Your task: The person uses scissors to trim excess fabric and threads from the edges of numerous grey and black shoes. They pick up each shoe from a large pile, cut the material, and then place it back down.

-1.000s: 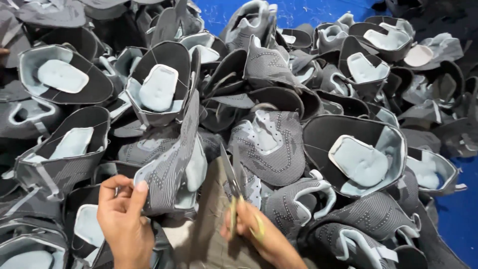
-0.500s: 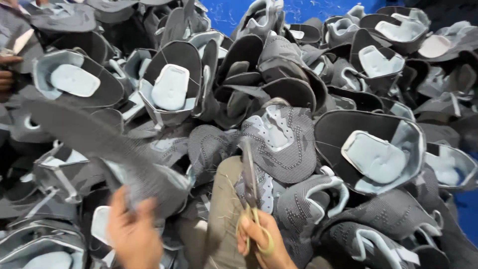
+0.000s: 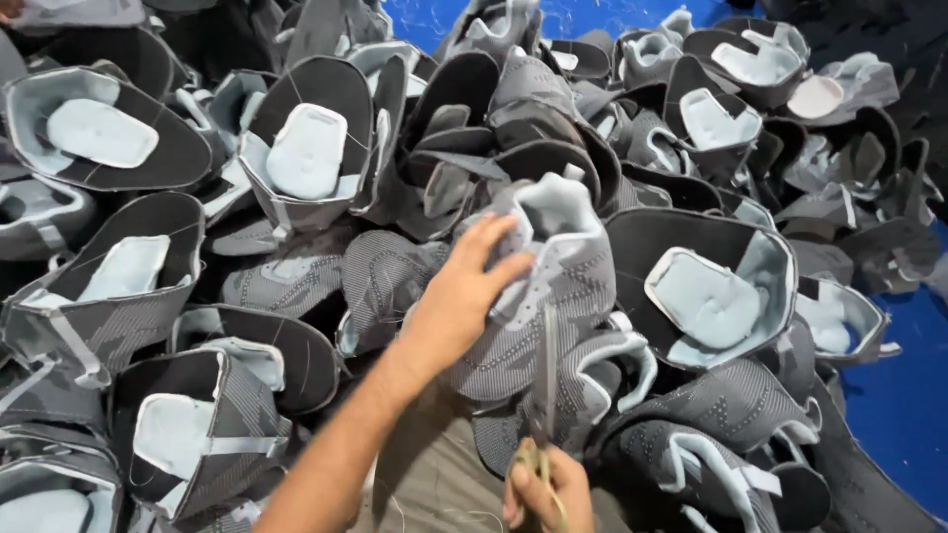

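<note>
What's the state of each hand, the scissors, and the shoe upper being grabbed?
left hand: reached out, fingers closed over the top of a grey knit shoe upper.
grey knit shoe upper: on the pile, pale lining showing at its top edge, gripped.
right hand: closed around the scissors' handles.
scissors: blades pointing up, look closed.
pile of shoe uppers: heaped loosely, many lying open side up.
blue floor: partly covered.
</note>
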